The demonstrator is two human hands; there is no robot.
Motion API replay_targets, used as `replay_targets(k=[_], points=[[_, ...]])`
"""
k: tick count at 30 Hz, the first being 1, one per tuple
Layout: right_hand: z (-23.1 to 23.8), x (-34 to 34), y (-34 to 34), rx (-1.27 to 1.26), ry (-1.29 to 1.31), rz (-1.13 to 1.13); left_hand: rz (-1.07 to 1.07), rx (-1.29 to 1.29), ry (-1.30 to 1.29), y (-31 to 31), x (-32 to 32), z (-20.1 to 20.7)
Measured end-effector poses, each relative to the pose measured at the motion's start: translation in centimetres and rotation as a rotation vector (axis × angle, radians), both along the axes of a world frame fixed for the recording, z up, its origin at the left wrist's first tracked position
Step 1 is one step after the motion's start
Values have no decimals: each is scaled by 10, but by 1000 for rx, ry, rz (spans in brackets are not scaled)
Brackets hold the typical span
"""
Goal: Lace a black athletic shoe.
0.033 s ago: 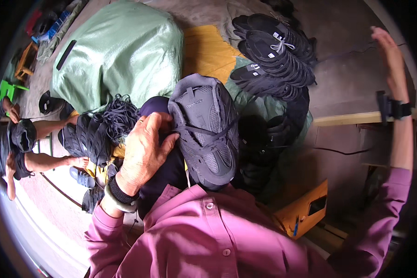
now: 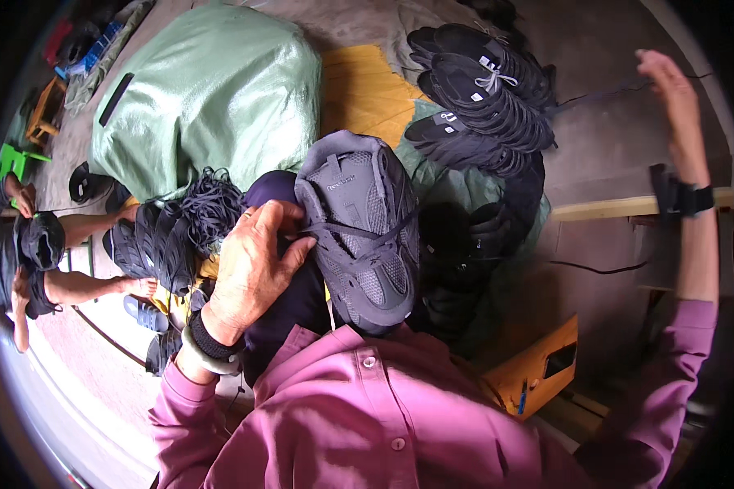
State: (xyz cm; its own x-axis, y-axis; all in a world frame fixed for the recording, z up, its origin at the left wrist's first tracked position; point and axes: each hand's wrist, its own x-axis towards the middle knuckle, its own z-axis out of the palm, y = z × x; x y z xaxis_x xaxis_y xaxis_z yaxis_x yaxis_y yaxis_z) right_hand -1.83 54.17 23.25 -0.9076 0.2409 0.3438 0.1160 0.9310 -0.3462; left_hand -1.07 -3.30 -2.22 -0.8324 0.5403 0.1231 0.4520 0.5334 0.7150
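A dark grey sneaker (image 2: pixel 370 236) rests upright in my lap, toe toward me, with a black shoelace (image 2: pixel 352 234) crossing below its tongue. My left hand (image 2: pixel 254 259) is closed at the sneaker's left edge, thumb and forefinger gripping beside the lace holes; exactly what lies between the fingertips is partly hidden. Far out to the right, my right hand (image 2: pixel 670 91) is raised with its fingers together. A thin dark strand, seemingly the lace, meets that hand; the pinch itself is hard to make out.
A large pale green sack (image 2: pixel 212 90) stands ahead. Stacked black shoes (image 2: pixel 481 98) lie front right, and tangled laces (image 2: pixel 210 204) to the left. Another person's hand (image 2: pixel 24 198) holds a dark shoe (image 2: pixel 42 240) at far left. An orange wooden board (image 2: pixel 538 367) sits lower right.
My right hand has shifted slightly left and downward, and the thin strand near it shows more plainly. The left hand and the sneaker stay put.
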Motion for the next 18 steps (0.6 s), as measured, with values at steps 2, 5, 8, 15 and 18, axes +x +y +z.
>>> replay_targets(k=[2, 5, 8, 15, 18], points=[[-60, 12, -64, -314, 7, 192, 10, 29, -160, -7, 2, 5], [-123, 28, -147, -505, -65, 306, 13, 212, -397, -18, 6, 9], [-173, 36, -211, -764, -194, 285, 48, 154, -520, -35, 16, 10], [-224, 60, -280, -672, -370, 514, 123, -111, -383, -80, 32, -12], [-226, 69, -284, -588, -398, 572, 44, -276, -161, -99, 27, -16]])
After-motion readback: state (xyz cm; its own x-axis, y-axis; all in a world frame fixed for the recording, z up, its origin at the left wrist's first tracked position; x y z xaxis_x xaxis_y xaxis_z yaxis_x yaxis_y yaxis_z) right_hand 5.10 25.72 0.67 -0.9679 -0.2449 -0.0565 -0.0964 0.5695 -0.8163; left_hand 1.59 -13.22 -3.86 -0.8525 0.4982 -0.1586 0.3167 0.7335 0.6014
